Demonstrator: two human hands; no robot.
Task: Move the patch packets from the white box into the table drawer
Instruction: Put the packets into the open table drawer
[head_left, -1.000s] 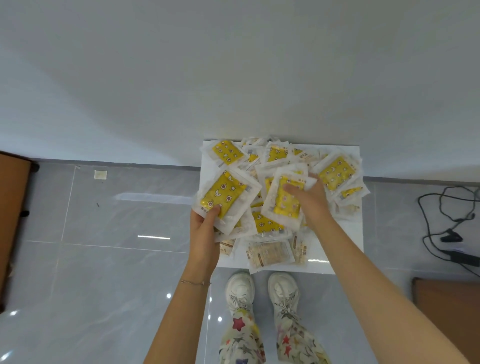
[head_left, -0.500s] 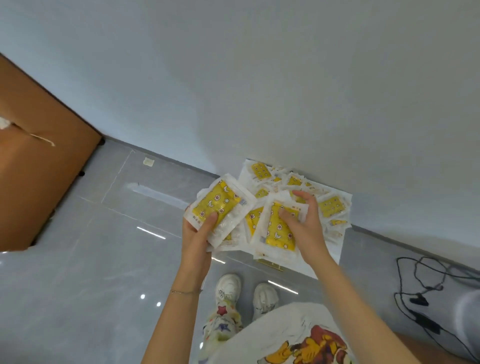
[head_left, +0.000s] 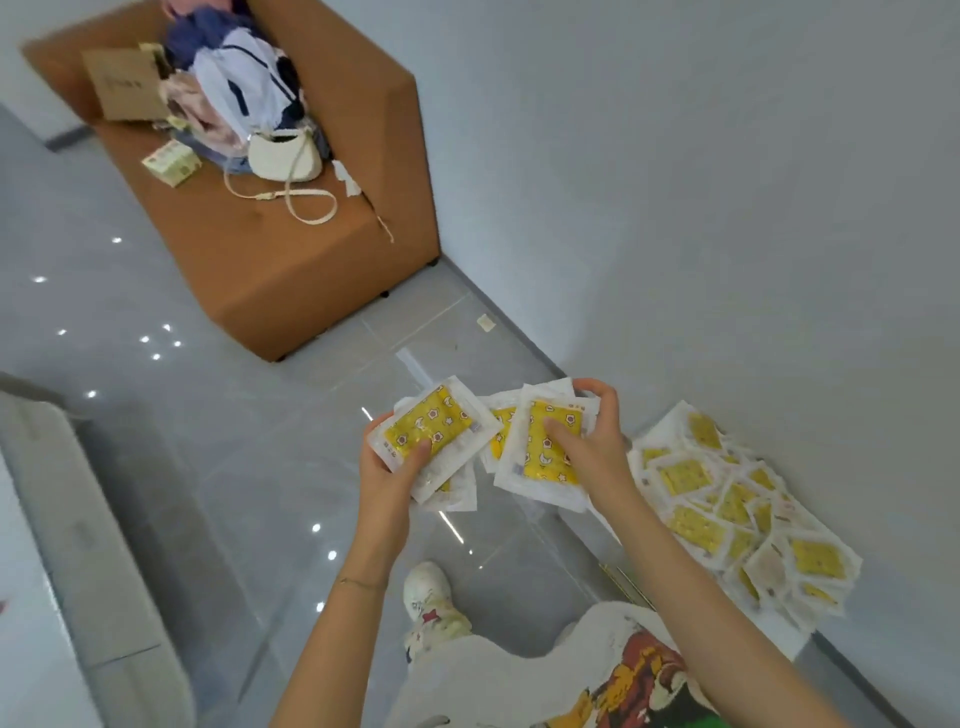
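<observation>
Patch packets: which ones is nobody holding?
The loose heap at right by the wall; the left bundle is in the left hand, the right bundle in the right hand.

One left hand (head_left: 389, 465), one right hand (head_left: 595, 447), many patch packets (head_left: 681, 475), one handbag (head_left: 283, 156)

Left hand (head_left: 395, 467): a thin bracelet (head_left: 361, 582), fine like a chain, lies around its wrist.
Forearms: both are bare down to the lower edge of the view.
Top: a white shirt (head_left: 519, 680) with a big cartoon print (head_left: 639, 673) in red, yellow and black.
Foot: one white sneaker (head_left: 428, 597) with white laces and a small red star.
</observation>
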